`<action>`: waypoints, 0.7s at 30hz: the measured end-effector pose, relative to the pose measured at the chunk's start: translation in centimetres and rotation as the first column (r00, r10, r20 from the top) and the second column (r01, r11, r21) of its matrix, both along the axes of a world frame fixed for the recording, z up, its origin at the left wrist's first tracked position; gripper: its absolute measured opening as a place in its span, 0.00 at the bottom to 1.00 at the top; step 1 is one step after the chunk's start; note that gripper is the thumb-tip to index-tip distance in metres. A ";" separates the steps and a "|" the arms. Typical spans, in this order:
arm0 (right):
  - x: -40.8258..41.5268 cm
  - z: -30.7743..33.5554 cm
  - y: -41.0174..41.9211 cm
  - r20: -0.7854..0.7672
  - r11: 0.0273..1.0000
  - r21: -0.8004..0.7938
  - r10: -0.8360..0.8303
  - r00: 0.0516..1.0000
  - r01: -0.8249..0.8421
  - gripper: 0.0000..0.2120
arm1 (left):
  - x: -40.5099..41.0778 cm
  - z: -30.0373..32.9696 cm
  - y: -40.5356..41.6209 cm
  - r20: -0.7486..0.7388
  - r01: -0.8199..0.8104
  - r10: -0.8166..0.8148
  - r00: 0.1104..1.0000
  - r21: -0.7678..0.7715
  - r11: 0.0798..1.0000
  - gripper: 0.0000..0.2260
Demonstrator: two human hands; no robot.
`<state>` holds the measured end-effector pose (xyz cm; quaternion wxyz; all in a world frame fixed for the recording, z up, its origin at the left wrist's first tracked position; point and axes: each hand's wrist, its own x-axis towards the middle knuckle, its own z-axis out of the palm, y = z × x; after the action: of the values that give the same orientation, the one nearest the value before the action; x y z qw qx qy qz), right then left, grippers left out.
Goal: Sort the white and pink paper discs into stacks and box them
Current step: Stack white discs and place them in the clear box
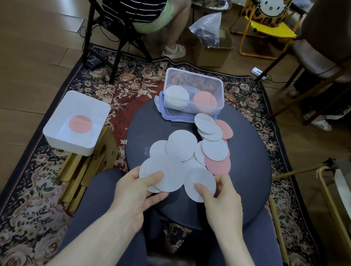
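Left hand (pixel 138 189): fingers pinching a fan of white discs (pixel 161 172). Right hand (pixel 223 197): fingers gripping one white disc (pixel 200 184). Round dark worktop (pixel 250 165): loose white and pink discs (pixel 213 145). Clear box (pixel 193 90): white stack (pixel 176 96), pink stack (pixel 204 102). White tray (pixel 76 123), left: one pink disc (pixel 81 123). No legible writing.
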<state>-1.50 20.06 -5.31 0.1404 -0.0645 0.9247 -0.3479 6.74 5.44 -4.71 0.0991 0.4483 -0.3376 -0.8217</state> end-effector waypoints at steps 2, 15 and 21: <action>0.2 -0.1 0.2 0.033 0.978 -0.194 -0.064 0.997 0.069 0.04 | 0.0 -0.1 0.0 0.003 -0.005 0.005 1.000 -0.015 1.000 0.08; 1.1 0.5 -0.8 0.307 0.803 -0.545 -0.075 0.949 0.240 0.02 | 0.0 0.6 0.9 -0.017 0.163 -0.164 0.986 -0.068 0.984 0.08; 1.4 0.7 -0.7 0.358 0.810 -0.546 -0.006 0.934 0.214 0.12 | -0.1 0.6 0.9 -0.033 0.242 -0.248 0.968 -0.127 0.962 0.08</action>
<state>-0.05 19.36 -4.66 0.2504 0.0114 0.7395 -0.6247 6.68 6.31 -4.16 0.0321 0.3760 -0.4377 -0.8161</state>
